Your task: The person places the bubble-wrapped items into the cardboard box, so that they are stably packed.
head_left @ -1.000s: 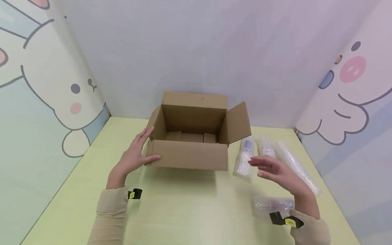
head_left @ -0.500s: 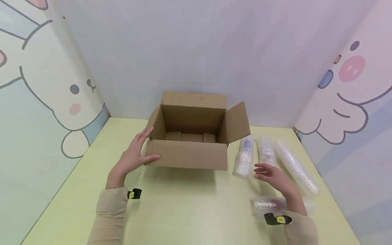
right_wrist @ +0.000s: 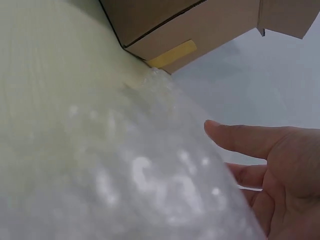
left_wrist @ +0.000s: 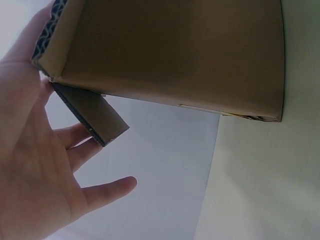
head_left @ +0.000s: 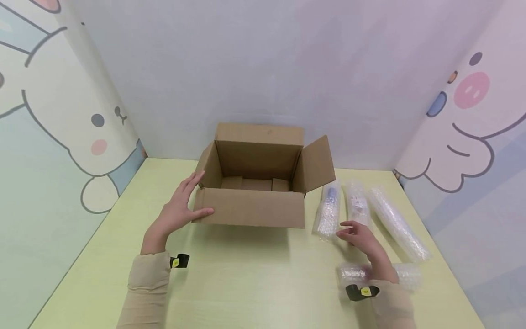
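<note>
An opened cardboard box (head_left: 250, 208) stands at mid-table with its flaps up or folded outward. At its front left corner is my left hand (head_left: 174, 214), thumb along the front flap and straight fingers against the left flap. In the left wrist view those fingers spread behind a small hanging flap (left_wrist: 95, 112). My right hand (head_left: 361, 238) is over the near end of a bubble-wrapped package (head_left: 357, 203), beside another with something blue (head_left: 328, 212) inside. In the right wrist view its thumb and fingers are apart, right at the edge of bubble wrap (right_wrist: 165, 185).
A long bubble-wrapped roll (head_left: 400, 226) lies slanted at the right. Another wrapped package (head_left: 354, 274) lies crosswise beneath the right wrist. The pale yellow table (head_left: 238, 283) ends at a light back wall (head_left: 263, 68) and cartoon-printed side walls. Yellow tape (right_wrist: 175, 52) marks the box's lower side.
My right hand has lowered and shifted toward the near ends of the upright-lying packages, its fingers drawing closer together. The left hand and the box have stayed in place.
</note>
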Demonstrator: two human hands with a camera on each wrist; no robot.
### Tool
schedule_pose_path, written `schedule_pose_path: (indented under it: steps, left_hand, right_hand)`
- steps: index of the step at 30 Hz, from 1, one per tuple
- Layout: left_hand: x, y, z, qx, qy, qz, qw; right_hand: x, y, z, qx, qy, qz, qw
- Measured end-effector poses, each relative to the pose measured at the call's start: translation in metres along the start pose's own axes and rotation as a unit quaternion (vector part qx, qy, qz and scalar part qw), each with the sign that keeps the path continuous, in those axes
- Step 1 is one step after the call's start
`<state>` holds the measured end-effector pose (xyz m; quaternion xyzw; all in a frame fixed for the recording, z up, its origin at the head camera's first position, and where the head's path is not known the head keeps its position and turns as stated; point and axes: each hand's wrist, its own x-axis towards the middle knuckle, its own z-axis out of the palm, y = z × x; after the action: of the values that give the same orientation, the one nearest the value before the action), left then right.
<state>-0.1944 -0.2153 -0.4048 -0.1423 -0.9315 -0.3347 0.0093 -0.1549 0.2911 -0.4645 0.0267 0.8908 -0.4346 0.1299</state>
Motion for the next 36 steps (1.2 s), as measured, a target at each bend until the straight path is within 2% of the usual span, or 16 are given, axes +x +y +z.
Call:
schedule_pose_path:
  steps: [8, 14, 21, 30, 36]
  left_hand:
    - [0.001, -0.001, 0.0, -0.002, 0.0, 0.001, 1.0]
    - [0.0, -0.001, 0.001, -0.006, 0.002, -0.001, 1.0]
    - [0.0, -0.002, 0.001, -0.006, 0.0, 0.002, 1.0]
    - [0.001, -0.001, 0.001, -0.007, -0.003, 0.003, 1.0]
    - [0.0, -0.002, 0.0, -0.004, -0.002, 0.002, 1.0]
  right_hand:
    - [0.004, 0.001, 0.007, -0.005, 0.002, 0.025, 1.0]
    - [0.007, 0.003, 0.008, -0.012, 0.012, 0.024, 1.0]
    - [0.002, 0.002, 0.005, -0.032, 0.021, 0.037, 0.999]
    - [-0.021, 0.018, -0.024, -0.081, -0.01, -0.007, 0.997]
    - [-0.035, 0.035, -0.05, -0.114, -0.021, 0.0, 0.993]
